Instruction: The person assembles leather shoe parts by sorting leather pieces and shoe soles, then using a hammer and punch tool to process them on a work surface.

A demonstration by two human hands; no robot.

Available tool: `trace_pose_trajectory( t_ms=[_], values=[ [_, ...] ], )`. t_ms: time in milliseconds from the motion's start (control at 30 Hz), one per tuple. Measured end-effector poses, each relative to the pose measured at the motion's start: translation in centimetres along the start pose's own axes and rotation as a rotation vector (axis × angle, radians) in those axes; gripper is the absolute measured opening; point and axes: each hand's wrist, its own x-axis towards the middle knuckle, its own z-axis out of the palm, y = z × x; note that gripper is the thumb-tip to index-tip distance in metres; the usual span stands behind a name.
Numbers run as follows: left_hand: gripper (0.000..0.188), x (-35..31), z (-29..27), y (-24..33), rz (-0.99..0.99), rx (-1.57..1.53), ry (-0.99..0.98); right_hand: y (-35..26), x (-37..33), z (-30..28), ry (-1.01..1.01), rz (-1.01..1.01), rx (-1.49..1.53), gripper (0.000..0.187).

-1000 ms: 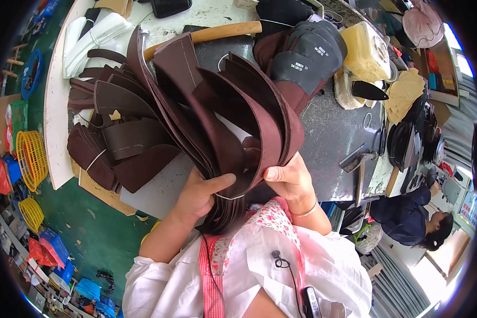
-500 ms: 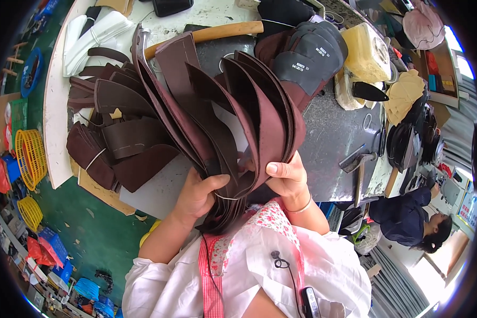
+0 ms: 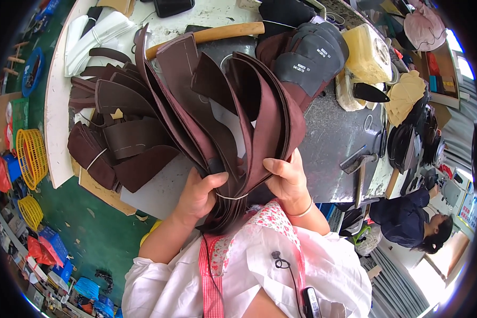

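Brown it is, a fat bundle (image 3: 281, 122) of leather-like strips, held out front over the near edge of the tabletop (image 3: 206, 13), its lower end close against the flowered apron (image 3: 265, 217). A pale band (image 3: 232, 197) circles that narrow end, so the binding is on and whole. Above it the strips splay wide, parted down the middle into two leaning sheaves.

Here's the left hand (image 3: 196, 199), its grip closed on the left sheaf, thumb across the front, fingers hidden behind. Over to the right hand (image 3: 289, 180): thumb pressed flat on a front strip, grip closed around the right sheaf, fingertips out of sight.

So how far along? My reading: the fan is spread, but every strip appears gathered in the band, and none looks drawn clear.

Just left lies a second banded bundle (image 3: 85, 148) among more brown pieces. Behind, a wooden handle (image 3: 222, 33) slants across; right of it, dark grey curved pieces (image 3: 302, 63) overlap beside a yellowish jug (image 3: 365, 53). Farther right, a hammer (image 3: 360, 183), and beyond it a co-worker (image 3: 403, 217) in dark clothes.
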Motion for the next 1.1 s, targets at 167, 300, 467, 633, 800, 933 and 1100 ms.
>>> trace_pose_trajectory(
  t_ms=[167,300,467,633,800,933,1100],
  values=[
    [0.045,0.0,-0.3,-0.1,-0.01,0.013,-0.019,-0.1,0.0,-1.2,-0.116,0.005,0.105,0.043],
    [0.046,0.2,0.5,-0.3,0.047,0.01,0.02,-0.2,0.0,-0.3,0.035,0.019,-0.15,0.047],
    [0.049,0.6,1.6,-0.2,0.023,0.065,0.107,-0.1,0.3,-0.4,0.113,-0.029,-0.295,0.048],
    [0.042,0.7,2.4,-0.4,0.136,0.248,0.159,-0.3,0.3,-1.7,0.071,0.099,-0.076,0.049],
    [0.033,1.0,2.3,0.4,0.205,0.477,0.114,-0.9,0.7,-0.8,-0.057,0.154,-0.046,0.05],
    [0.026,0.8,1.7,-0.2,0.289,0.606,0.172,-0.6,0.8,-0.8,-0.068,0.123,-0.039,0.052],
    [0.028,0.0,1.7,-0.6,0.215,0.428,0.181,-0.1,1.1,-1.7,-0.067,0.136,0.067,0.054]
  ],
)
